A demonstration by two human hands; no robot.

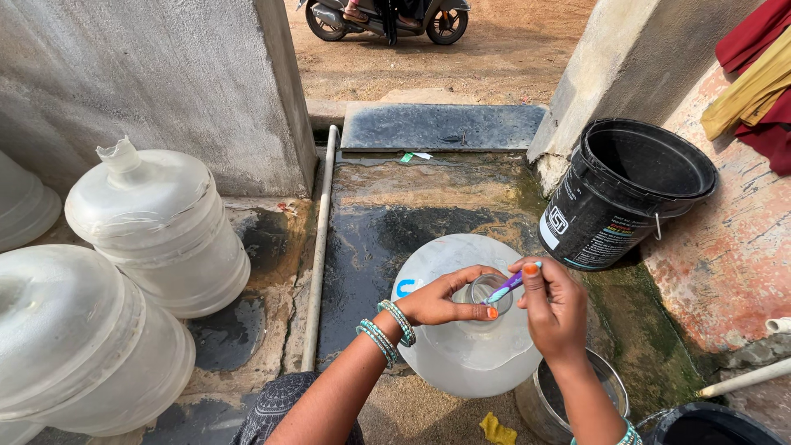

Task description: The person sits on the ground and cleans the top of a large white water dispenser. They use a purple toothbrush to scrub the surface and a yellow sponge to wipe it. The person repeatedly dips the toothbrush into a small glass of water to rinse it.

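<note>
Right hand (554, 309) fingers pinch toothbrush (504, 288) in jug neck (486, 290); left hand (441, 298) grips neck.

Water jug (461, 346) between jugs (156, 231) left, bucket (626, 194) right

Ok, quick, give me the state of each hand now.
Left hand: closed around the jug neck.
Right hand: closed, holding a toothbrush at the jug mouth.

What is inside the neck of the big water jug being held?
The toothbrush held by the right hand pokes into the jug neck, steadied by the left hand. Its bristle end is hidden.
</note>
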